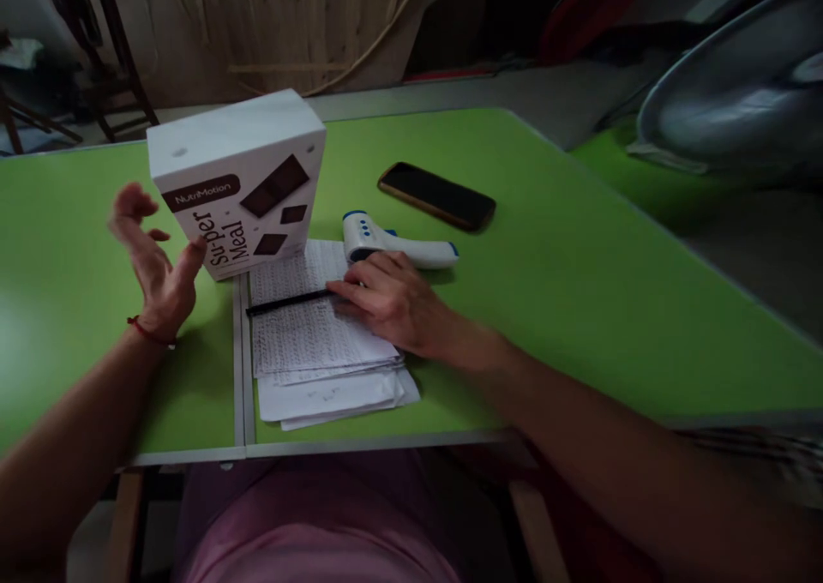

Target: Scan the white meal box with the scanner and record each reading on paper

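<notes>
A white box point(248, 197) printed "NutriMotion" and "Su-per Meal" stands upright on the green table. At its left front edge is my left hand point(154, 266), fingers apart and slightly curled; the thumb overlaps the box's lower edge, and I cannot tell if it touches. My right hand point(389, 300) is over the stack of handwritten sheets point(309, 343), its fingers closed around the right end of a black pen point(289, 301). The pen lies slantwise across the writing. Just beyond these fingers, a white and blue infrared thermometer point(417, 250) rests on its side.
A dark phone point(437, 195) in a brown-edged case lies behind the thermometer. Under the written sheets, other papers point(321, 397) stick out toward me. A metal-edged seam point(241, 377) crosses the green tabletop point(579, 309). A large fan point(739, 94) stands at the right, and a wooden chair point(119, 86) at the back left.
</notes>
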`<state>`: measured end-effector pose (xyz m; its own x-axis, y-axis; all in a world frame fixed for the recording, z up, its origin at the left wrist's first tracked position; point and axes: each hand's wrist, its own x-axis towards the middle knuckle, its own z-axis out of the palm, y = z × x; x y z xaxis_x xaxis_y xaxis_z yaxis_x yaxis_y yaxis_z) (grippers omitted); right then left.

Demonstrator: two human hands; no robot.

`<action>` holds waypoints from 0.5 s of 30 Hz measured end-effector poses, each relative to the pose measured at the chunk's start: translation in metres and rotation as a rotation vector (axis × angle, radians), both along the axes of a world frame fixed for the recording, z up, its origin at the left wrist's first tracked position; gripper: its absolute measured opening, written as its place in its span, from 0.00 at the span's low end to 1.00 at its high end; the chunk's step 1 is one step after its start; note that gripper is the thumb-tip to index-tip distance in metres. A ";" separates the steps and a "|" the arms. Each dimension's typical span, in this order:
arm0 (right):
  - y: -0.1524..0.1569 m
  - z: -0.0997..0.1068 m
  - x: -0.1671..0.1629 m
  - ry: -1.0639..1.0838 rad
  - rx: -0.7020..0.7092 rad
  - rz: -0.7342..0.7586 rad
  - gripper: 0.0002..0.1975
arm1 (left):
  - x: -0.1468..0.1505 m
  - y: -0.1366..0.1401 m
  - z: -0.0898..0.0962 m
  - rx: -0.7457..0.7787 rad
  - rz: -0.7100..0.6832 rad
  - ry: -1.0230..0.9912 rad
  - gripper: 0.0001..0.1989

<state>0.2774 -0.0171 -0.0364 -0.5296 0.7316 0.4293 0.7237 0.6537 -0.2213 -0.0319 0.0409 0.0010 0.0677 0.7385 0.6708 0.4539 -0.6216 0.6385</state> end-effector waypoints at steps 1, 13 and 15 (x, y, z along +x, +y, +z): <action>-0.001 0.000 -0.001 -0.024 -0.009 -0.002 0.09 | 0.003 -0.005 0.007 0.178 0.133 -0.020 0.35; -0.017 0.035 0.019 0.840 -0.379 -0.340 0.09 | 0.078 -0.071 0.023 0.079 -0.534 0.911 0.09; -0.017 0.030 0.014 0.948 -0.504 -0.309 0.09 | 0.092 -0.075 0.017 0.010 -0.583 1.087 0.08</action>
